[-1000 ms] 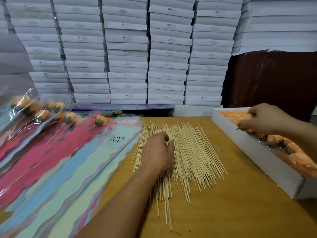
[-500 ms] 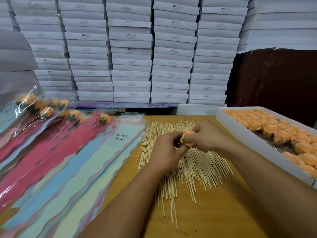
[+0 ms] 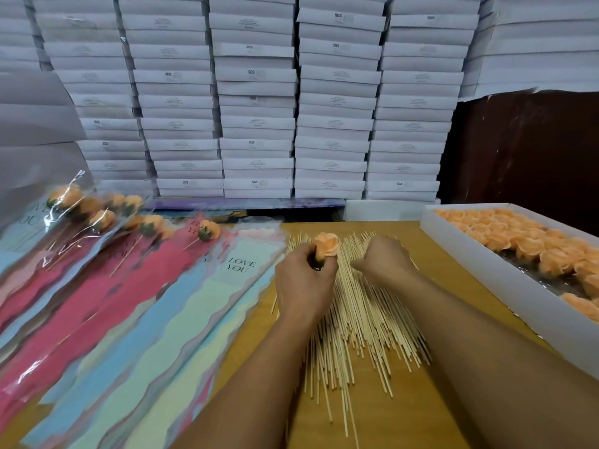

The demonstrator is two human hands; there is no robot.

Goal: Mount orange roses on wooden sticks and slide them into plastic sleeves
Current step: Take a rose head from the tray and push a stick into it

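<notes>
My left hand [image 3: 304, 280] grips an orange rose [image 3: 327, 245] by its green base, bloom up, over the pile of wooden sticks [image 3: 359, 322]. My right hand [image 3: 382, 259] is beside it on the sticks, fingers curled down among them; what they hold is hidden. A white box [image 3: 486, 267] full of orange roses [image 3: 531, 241] lies at the right. Plastic sleeves [image 3: 136, 319] in pink, blue and green, some printed "LOVE YOU", fan out at the left. Several sleeved roses on sticks [image 3: 97, 215] lie at their far end.
Stacks of flat white boxes [image 3: 259, 102] form a wall behind the wooden table [image 3: 405, 413]. A dark brown panel [image 3: 525, 144] stands at the back right. Bare tabletop shows in front of the stick pile.
My right hand left the rose box, brought a rose to the middle and passed it to my left hand. It now reaches down onto the sticks while my left hand holds the rose up.
</notes>
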